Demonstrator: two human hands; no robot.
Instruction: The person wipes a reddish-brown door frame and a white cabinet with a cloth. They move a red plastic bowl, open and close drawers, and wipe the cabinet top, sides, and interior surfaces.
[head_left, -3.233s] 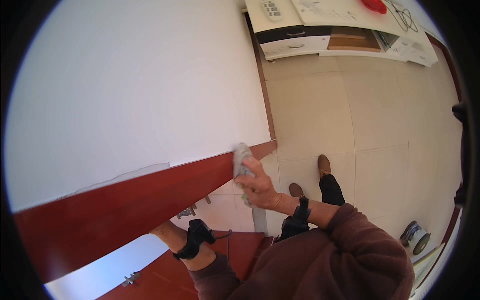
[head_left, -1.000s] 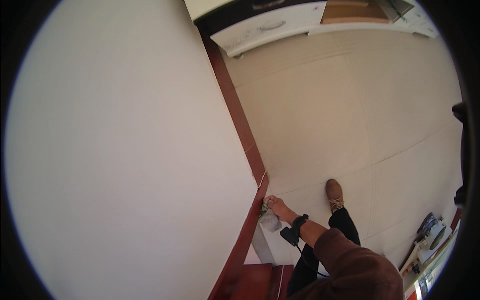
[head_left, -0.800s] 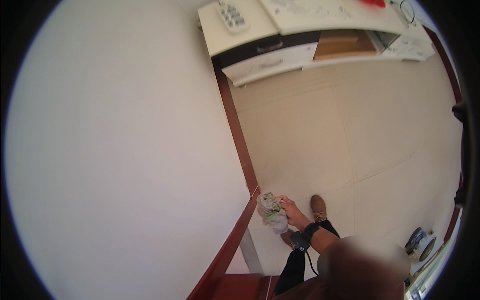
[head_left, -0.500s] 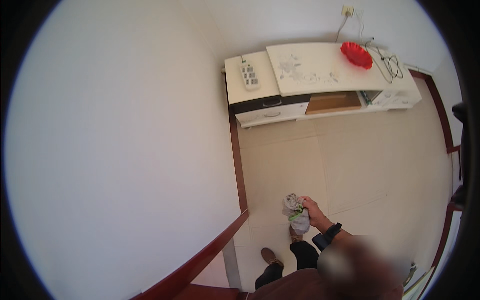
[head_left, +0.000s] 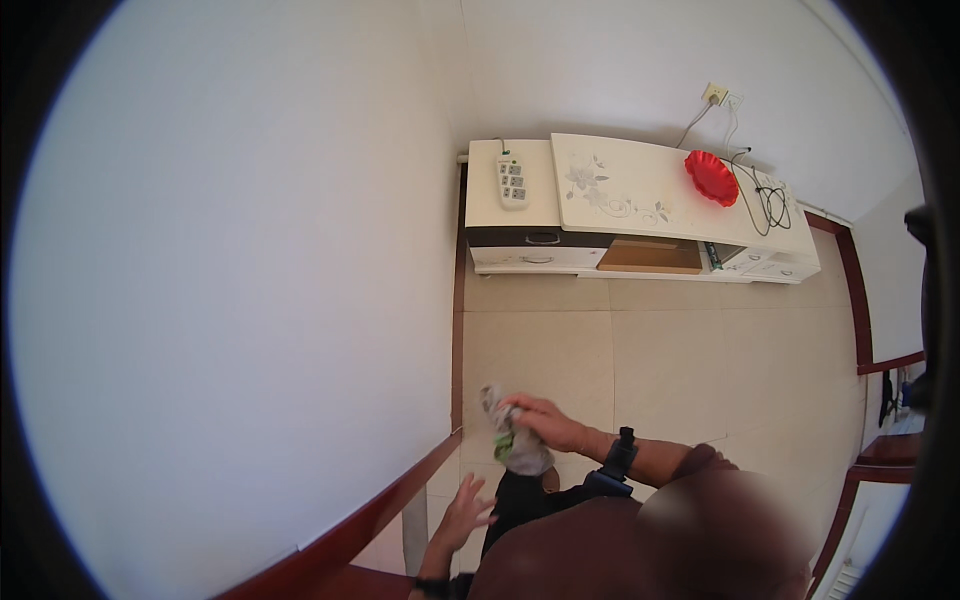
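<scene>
By the white wall [head_left: 230,260], right hand [head_left: 548,423] closed round grey rag [head_left: 528,459], left hand [head_left: 464,513] spread, empty; bunch loose ends in.

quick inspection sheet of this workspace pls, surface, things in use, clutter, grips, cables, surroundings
Surface: dark-red trim along the lower edge of the white wall; too dim to judge its cleanliness
Things in use: crumpled grey cloth with a green patch, held off the trim
Clutter: red scalloped dish and white power strip on the low cabinet
Grips: right grip closed on the cloth; left grip empty, fingers spread
Cables: loosely coiled black cable right of the dish; leads hang from the wall socket
Surroundings: pale tiled floor; co-workers: nothing seen
</scene>
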